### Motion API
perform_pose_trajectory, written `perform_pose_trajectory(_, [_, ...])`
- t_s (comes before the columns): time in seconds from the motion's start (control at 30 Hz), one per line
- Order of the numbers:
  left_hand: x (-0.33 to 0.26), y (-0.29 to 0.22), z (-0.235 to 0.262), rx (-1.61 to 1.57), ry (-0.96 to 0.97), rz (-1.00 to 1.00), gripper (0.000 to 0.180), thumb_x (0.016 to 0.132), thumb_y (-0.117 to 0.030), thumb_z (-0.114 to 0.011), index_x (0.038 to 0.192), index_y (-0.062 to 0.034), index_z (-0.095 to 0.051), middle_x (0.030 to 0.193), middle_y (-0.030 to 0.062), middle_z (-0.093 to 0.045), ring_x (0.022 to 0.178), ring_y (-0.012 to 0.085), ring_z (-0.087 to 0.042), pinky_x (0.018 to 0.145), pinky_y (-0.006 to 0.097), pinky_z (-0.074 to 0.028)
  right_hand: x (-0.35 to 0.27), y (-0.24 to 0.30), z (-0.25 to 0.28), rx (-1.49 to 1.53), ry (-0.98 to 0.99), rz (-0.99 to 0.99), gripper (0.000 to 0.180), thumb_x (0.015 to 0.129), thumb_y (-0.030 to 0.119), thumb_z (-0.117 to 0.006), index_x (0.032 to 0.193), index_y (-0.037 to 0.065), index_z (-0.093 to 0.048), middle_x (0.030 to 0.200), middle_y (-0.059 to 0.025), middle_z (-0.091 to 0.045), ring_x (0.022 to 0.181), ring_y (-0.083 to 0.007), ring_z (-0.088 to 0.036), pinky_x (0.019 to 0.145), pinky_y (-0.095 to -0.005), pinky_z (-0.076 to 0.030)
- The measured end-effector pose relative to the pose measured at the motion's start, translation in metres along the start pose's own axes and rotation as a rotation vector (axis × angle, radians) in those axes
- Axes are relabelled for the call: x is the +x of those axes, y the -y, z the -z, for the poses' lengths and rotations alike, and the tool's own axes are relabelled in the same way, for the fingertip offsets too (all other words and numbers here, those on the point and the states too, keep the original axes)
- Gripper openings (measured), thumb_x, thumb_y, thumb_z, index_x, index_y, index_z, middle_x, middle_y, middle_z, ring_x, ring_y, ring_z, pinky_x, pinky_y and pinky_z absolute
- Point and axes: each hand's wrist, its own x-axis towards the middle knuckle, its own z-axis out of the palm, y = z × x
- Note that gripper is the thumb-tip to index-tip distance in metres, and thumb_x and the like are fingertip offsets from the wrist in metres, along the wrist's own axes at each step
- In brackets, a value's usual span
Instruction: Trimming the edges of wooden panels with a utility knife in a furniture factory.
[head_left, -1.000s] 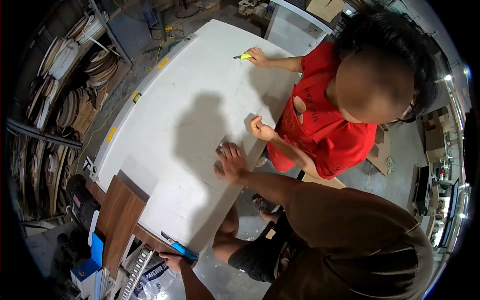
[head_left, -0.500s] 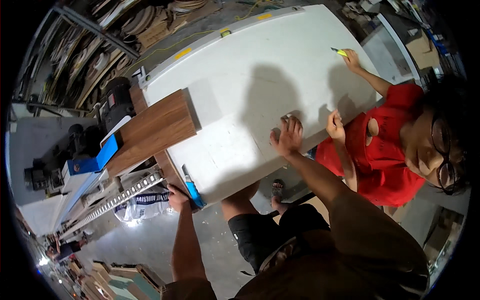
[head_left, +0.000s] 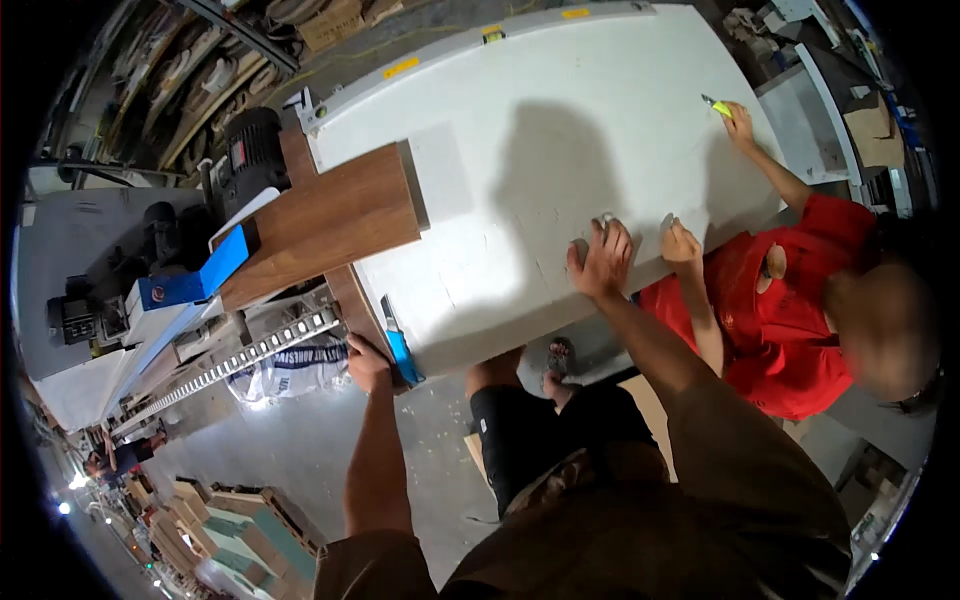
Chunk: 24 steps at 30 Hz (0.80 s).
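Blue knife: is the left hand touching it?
Apart: the head view shows part of the brown strip between the left hand and the blue knife.

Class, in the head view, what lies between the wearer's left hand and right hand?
In the head view, going from the left hand to the right hand, you meet a brown wood strip, a blue-handled knife, then shadowed white tabletop.

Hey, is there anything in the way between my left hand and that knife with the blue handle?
Nothing visible stands in the way. Your left hand is at the brown strip, and the blue-handled knife lies just to its right, with only part of that strip showing between them.
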Motion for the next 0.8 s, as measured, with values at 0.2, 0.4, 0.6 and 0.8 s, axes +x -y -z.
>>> perform_pose_trajectory(0.2, [0.005, 0.001, -0.006, -0.061, -0.005, -0.047, 0.081, 0.103, -0.065, -0.027, 0.115, 0.0011, -0.073, 0.107, 0.0318, -0.070, 0.107, 0.0499, -0.065, 0.092, 0.055, -0.050, 0.005, 0.000, -0.004, -0.051, 0.179, -0.112, 0.065, 0.088, 0.039, -0.065, 0.138, 0.001, -0.049, 0.143, -0.0238, -0.043, 0.135, -0.0436, -0.038, 0.114, -0.0579, -0.028])
perform_pose_trajectory(0.4, [0.010, 0.006, -0.007, 0.034, 0.023, 0.101, 0.079, 0.104, -0.064, -0.030, 0.110, 0.0021, -0.074, 0.102, 0.0281, -0.072, 0.098, 0.0493, -0.068, 0.085, 0.055, -0.053, -0.001, 0.006, 0.003, -0.063, 0.096, -0.046, 0.067, 0.089, 0.040, -0.064, 0.141, 0.002, -0.047, 0.148, -0.0269, -0.040, 0.139, -0.0469, -0.034, 0.116, -0.0585, -0.025])
perform_pose_trajectory(0.6, [0.010, -0.003, -0.008, -0.104, 0.044, 0.165, 0.073, 0.104, -0.061, -0.034, 0.109, -0.0010, -0.075, 0.098, 0.0288, -0.072, 0.095, 0.0482, -0.069, 0.085, 0.056, -0.053, 0.002, -0.001, -0.012, -0.078, 0.165, -0.081, 0.077, 0.088, 0.041, -0.062, 0.152, 0.003, -0.040, 0.153, -0.0283, -0.035, 0.141, -0.0462, -0.032, 0.121, -0.0587, -0.021])
perform_pose_trajectory(0.8, [0.012, 0.003, -0.012, -0.035, -0.036, 0.018, 0.076, 0.104, -0.062, -0.032, 0.111, -0.0002, -0.075, 0.099, 0.0292, -0.072, 0.097, 0.0515, -0.066, 0.085, 0.058, -0.052, 0.000, -0.001, -0.020, 0.022, 0.074, -0.066, 0.068, 0.087, 0.040, -0.066, 0.141, 0.002, -0.047, 0.144, -0.0285, -0.044, 0.137, -0.0474, -0.036, 0.117, -0.0596, -0.025])
